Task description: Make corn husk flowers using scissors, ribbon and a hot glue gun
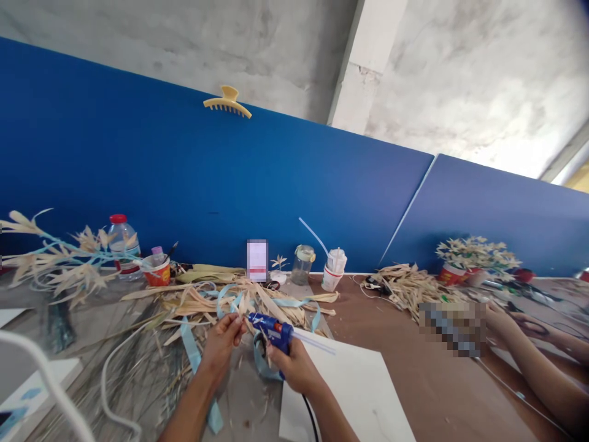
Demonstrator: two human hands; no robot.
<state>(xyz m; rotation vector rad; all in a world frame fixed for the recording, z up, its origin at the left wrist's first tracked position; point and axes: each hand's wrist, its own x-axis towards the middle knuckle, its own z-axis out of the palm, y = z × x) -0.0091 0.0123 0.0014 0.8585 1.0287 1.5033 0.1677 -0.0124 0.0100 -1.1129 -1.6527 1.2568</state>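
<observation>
Mottled grey concrete wall (184, 43) behind | pale pillar (365, 55) against it | long blue partition (161, 153) with a whitish seam (408, 209) | brown tabletop (442, 383) below

Husks (271, 302) are lying across the worktop (368, 325), before a partition (161, 159) carrying a hair claw (227, 104) along its top edge. The glue gun (273, 330) is sitting in the right hand (294, 366), just right of the left hand (224, 336). Behind, a bottle (123, 240) and cup (157, 273) are standing at left, a jar (301, 270) well to their right; a sheet (359, 383) is lying beneath the right forearm (327, 406)
</observation>
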